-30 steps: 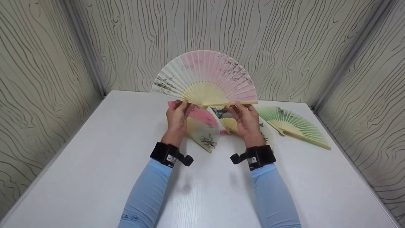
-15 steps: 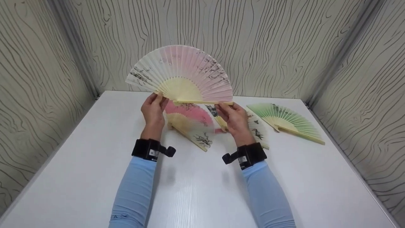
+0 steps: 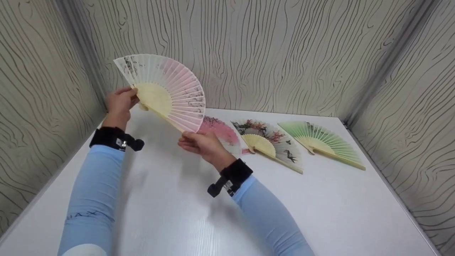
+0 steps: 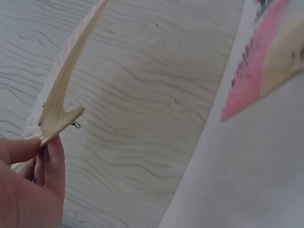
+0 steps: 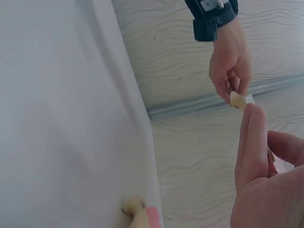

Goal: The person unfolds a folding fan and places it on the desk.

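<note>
An opened pink-and-white folding fan point(image 3: 186, 87) is held up above the table at the left back, tilted down to the right. My left hand point(image 3: 121, 103) pinches its left edge close to the pivot. In the left wrist view the fan point(image 4: 59, 95) appears edge-on, with a small metal ring at the pivot and my left hand's point(image 4: 35, 185) thumb and fingers on it. My right hand point(image 3: 206, 145) pinches the far end of the lower guard stick. Fingers of the right hand point(image 5: 266, 175) hide most of the fan in the right wrist view.
On the white table point(image 3: 170, 206) lie a deep-pink fan point(image 3: 222, 133), partly behind my right hand, a greyish fan with red blossoms point(image 3: 272, 140), and a green fan point(image 3: 323, 142) at the right. Wood-patterned walls point(image 3: 227, 53) enclose the back and sides.
Both hands have carried the pink-and-white fan leftward. It has turned clockwise, its right end dropping. The left hand has gone up and left, uncovering the blossom fan as the right hand moved off.
</note>
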The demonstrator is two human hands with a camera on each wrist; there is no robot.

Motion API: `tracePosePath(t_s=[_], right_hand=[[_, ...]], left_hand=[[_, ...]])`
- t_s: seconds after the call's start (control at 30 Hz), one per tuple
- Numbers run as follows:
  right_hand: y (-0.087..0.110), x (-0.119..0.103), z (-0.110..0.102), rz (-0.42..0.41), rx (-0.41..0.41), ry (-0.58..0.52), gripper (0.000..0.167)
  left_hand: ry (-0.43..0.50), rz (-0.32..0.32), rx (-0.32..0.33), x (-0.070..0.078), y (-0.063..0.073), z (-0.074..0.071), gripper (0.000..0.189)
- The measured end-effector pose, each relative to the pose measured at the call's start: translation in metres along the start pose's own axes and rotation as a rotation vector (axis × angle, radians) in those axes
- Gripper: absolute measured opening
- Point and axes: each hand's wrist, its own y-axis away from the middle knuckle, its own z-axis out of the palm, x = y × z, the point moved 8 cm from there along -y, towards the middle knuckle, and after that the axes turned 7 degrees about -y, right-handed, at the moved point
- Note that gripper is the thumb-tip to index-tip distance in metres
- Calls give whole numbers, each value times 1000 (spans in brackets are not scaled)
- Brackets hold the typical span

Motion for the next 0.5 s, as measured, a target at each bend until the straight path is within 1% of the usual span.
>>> tracePosePath(t_s=[0.1, 0.2, 0.27, 0.33, 0.4, 0.5], right_hand=[[-9, 23, 23, 64, -12, 10, 23], [-16, 49, 34, 189, -8, 3, 19], [-20, 62, 36, 265, 3, 2, 17], [-22, 73, 36, 316, 18, -1, 18], [-25, 81, 35, 347, 20, 7, 19], [-27, 90, 35, 376, 4, 36, 20]], left_hand=[[-111, 1, 15, -4, -13, -18, 37], [-219, -11, 37, -18, -24, -32, 44], [-283, -31, 52, -31, -29, -40, 48], [-356, -48, 65, -45, -35, -49, 50], [-438, -52, 66, -58, -40, -55, 51], [-596, -29, 85, -70, -47, -64, 48]])
